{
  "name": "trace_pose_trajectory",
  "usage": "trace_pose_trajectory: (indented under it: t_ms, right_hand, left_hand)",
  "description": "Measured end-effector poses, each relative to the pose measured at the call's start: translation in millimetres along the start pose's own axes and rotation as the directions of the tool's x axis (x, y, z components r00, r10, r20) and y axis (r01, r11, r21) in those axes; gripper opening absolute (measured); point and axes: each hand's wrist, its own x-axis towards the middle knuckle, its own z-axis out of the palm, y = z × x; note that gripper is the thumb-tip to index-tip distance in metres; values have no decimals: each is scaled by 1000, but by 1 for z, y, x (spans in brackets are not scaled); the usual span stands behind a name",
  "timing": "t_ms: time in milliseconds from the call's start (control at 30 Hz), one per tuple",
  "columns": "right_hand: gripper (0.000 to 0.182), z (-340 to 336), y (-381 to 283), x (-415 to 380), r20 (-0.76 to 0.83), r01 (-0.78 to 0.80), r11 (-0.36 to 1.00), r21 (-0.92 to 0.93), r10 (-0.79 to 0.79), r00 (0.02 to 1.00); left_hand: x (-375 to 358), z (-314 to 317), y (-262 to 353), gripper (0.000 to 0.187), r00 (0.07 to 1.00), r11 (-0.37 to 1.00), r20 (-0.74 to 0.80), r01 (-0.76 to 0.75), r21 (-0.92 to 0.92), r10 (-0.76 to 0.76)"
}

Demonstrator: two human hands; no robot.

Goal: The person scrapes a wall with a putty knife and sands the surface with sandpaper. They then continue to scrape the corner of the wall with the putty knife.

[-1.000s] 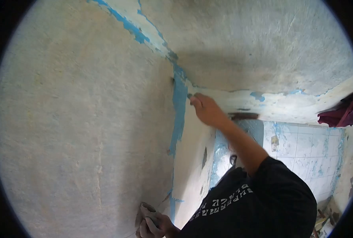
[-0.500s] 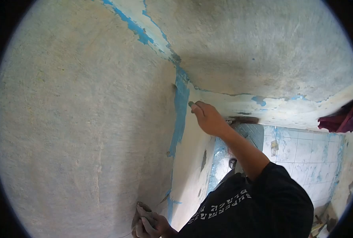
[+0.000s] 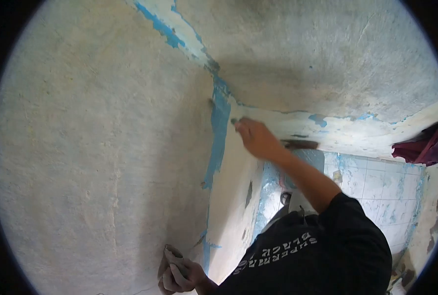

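My right hand (image 3: pixel 256 137) reaches out from a black sleeve, fingers closed around a small dark object (image 3: pixel 234 121) whose tip shows past the thumb. It is just right of a strip of blue paint (image 3: pixel 220 130) that runs down near the wall corner. Low in the view, my left hand (image 3: pixel 182 278) is beside the grey wall (image 3: pixel 81 162). Its dusty fingers are curled around a grey, folded-looking piece (image 3: pixel 172 251); I cannot tell what it is.
A cream band of wall (image 3: pixel 234 196) runs below the blue strip. White floor tiles (image 3: pixel 371 184) with blue smears lie at lower right, around a grey slab (image 3: pixel 305 164). Maroon cloth (image 3: pixel 418 150) hangs at the right edge. A small pale container (image 3: pixel 337 175) stands on the tiles.
The view has shifted slightly, so the wall sits a little further left and up. My right hand appears slightly higher, still beside the blue strip; both hands keep their grip.
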Motion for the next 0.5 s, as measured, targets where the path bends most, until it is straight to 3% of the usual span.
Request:
trace_pose_trajectory:
  t_ms: [67,100,200,300,433,500]
  right_hand:
    - [43,1,-15,-7,43,-132,991,22,131,991]
    - [43,-5,-10,0,12,-35,999,42,35,999]
    - [42,-10,-7,-1,2,-20,999,32,20,1000]
    - [41,13,-24,-22,-38,-141,984,113,146,989]
    - [40,10,-7,-14,-74,-69,991,118,78,994]
    - [36,-11,-12,-10,52,-216,965,146,210,976]
  left_hand:
    - [-8,3,-3,26,1000,1000,-10,21,-15,-21]
    - [-9,2,-4,26,1000,999,6,30,-28,-30]
    - [-12,-2,-8,25,999,1000,51,11,-14,-11]
    - [-8,1,-2,26,999,999,8,46,-4,-46]
    - [-10,1,-2,27,999,999,-23,37,-20,-37]
    - [-13,0,-6,28,999,999,-11,30,-10,-30]
